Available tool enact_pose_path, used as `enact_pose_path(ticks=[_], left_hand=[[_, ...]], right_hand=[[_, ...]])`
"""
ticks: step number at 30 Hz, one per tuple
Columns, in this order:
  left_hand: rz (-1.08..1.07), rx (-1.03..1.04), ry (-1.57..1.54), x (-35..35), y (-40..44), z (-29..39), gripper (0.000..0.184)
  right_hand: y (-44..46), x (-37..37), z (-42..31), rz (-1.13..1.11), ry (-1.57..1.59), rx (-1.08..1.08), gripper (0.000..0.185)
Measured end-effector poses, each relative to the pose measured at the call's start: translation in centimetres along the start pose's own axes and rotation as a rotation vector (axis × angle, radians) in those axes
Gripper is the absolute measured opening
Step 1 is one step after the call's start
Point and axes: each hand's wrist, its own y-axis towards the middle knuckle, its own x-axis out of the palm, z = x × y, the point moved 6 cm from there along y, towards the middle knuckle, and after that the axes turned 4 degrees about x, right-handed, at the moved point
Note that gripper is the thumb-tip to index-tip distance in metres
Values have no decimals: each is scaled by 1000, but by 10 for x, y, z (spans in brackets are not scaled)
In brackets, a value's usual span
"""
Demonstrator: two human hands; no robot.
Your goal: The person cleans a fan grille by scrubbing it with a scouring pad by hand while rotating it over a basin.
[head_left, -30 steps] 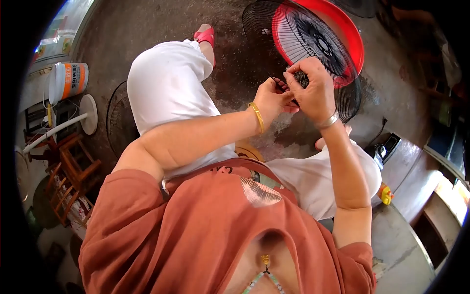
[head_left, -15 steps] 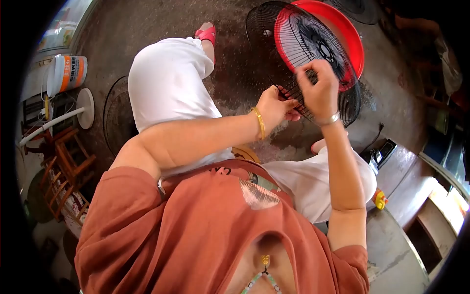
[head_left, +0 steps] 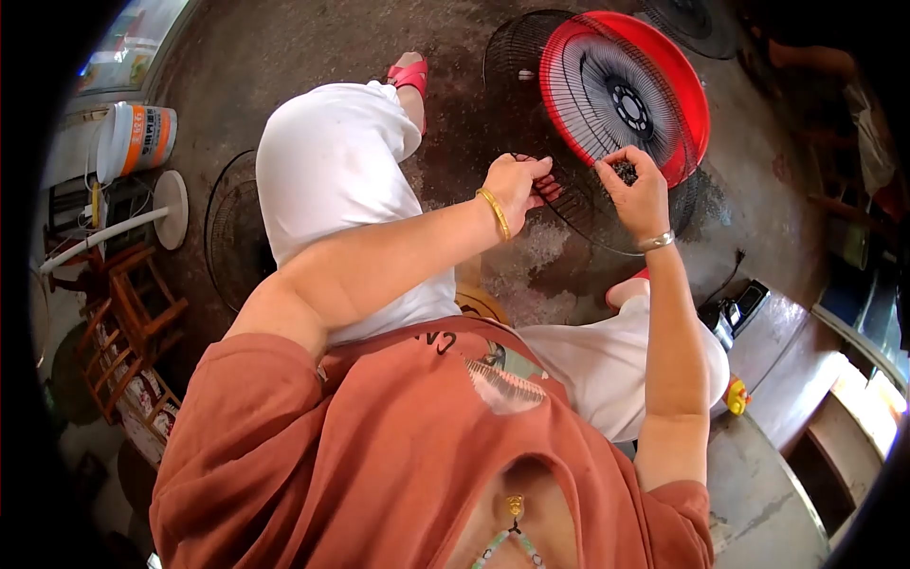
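My left hand [head_left: 517, 185], with a gold bangle at its wrist, pinches the near edge of a black wire fan grille [head_left: 580, 201]. The grille is tilted, stretching away from me towards a red basin [head_left: 695, 90]. My right hand [head_left: 637, 199], wearing a silver bracelet, is closed on a dark, tangled scouring pad [head_left: 625, 172], probably steel wool. It is held at the near side of the grille, right of my left hand; whether the pad touches the wires I cannot tell. Radial wires and a hub ring [head_left: 630, 106] show against the basin; which grille they belong to is unclear.
Another round wire grille [head_left: 227, 228] lies by my left leg. A white bucket [head_left: 137, 142], a white stand with a round base [head_left: 171, 211] and a wooden chair [head_left: 142, 294] are at left. A yellow toy duck [head_left: 737, 396] sits at right. The concrete floor [head_left: 455, 104] looks wet.
My right hand has moved slightly down and right with the scouring pad. My left hand has shifted a little left, and the grille's tilt has changed. The view has shifted slightly.
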Motion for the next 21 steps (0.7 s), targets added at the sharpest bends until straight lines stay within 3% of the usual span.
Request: enact_pose_path(ticks=[3, 7, 10, 13, 16, 21], left_hand=[[-27, -23, 3, 3, 1, -2, 23], [25, -34, 32, 1, -4, -5, 26], [37, -10, 74, -1, -1, -6, 28], [-18, -20, 69, -3, 0, -13, 30], [0, -20, 82, -1, -9, -14, 31], [30, 3, 99, -6, -5, -6, 32]], right_hand=[[-6, -2, -4, -65, 61, 51, 29], [-18, 4, -25, -115, 18, -136, 35], [-26, 8, -35, -49, -26, -232, 26], [-12, 0, -4, 141, -18, -213, 22], [10, -9, 37, 183, -186, -7, 17], [-24, 5, -13, 173, -68, -247, 14]])
